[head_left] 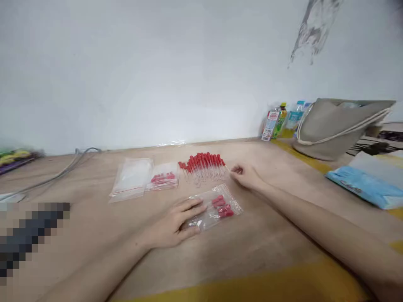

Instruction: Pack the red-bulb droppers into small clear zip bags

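My left hand [176, 223] lies flat with its fingers apart on the near end of a clear zip bag [204, 221]. Several red rubber bulbs [223, 206] show inside that bag. Beyond it lies a row of red-topped droppers [204, 164], their thin clear tubes pointing toward me. At the row's right end, my right hand [244, 176] is closed in a pinch on the thin end of one dropper [226, 167]. The grip is small and partly blurred.
Left of the row lie a bag with red bulbs [163, 178] and flat clear bags [132, 178]. A grey cable [67, 167] runs at left. At right stand a grey fabric bag [336, 128], drink bottles [281, 119] and a blue packet [362, 184].
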The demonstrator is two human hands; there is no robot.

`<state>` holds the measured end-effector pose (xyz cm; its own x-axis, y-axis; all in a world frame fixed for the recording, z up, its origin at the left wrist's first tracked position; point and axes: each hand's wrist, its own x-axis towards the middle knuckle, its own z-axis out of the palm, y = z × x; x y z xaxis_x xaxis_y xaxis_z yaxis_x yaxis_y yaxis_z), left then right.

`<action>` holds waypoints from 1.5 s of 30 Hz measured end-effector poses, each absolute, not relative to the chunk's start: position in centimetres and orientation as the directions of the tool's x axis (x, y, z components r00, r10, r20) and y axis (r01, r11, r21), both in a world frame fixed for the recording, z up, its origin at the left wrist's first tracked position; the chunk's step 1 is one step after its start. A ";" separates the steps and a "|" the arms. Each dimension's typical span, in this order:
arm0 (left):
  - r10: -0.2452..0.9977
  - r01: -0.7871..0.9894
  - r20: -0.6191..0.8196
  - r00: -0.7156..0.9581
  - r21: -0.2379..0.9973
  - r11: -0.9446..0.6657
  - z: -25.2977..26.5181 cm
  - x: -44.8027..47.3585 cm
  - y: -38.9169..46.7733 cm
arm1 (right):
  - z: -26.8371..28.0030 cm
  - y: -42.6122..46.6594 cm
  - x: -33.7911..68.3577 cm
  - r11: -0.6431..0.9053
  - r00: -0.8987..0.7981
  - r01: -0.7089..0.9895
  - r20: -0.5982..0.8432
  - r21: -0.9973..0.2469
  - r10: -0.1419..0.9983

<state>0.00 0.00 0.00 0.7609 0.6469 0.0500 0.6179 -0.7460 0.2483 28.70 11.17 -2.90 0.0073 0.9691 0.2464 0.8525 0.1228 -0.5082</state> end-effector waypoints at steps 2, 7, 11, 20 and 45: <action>0.644 0.614 0.053 0.763 0.256 -0.747 -0.1 -0.1 -0.1 | -2.5 12.5 28.1 0.093 0.039 0.862 0.247 -0.498 0.968; 0.626 0.586 0.078 0.776 0.277 -0.761 -0.4 -0.3 0.0 | -1.4 14.9 27.0 0.023 0.059 0.901 0.176 -0.434 0.983; 0.621 0.578 0.094 0.778 0.280 -0.766 -0.6 -0.3 0.1 | -0.8 15.3 27.5 -0.010 0.040 0.930 0.073 -0.367 0.997; 0.616 0.572 0.115 0.780 0.269 -0.775 -0.4 -0.2 0.1 | -1.1 11.9 30.6 0.087 -0.038 0.891 0.117 -0.446 0.992; 0.614 0.562 0.130 0.778 0.291 -0.774 -0.6 -0.2 0.1 | -3.1 5.4 25.9 0.072 -0.102 -0.117 0.085 -0.990 0.991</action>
<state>-0.19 0.08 -0.61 0.7784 0.6143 0.1297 0.5624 -0.7740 0.2909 25.92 5.41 -3.10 -0.1017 0.9912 0.0846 -0.1174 0.0725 -0.9904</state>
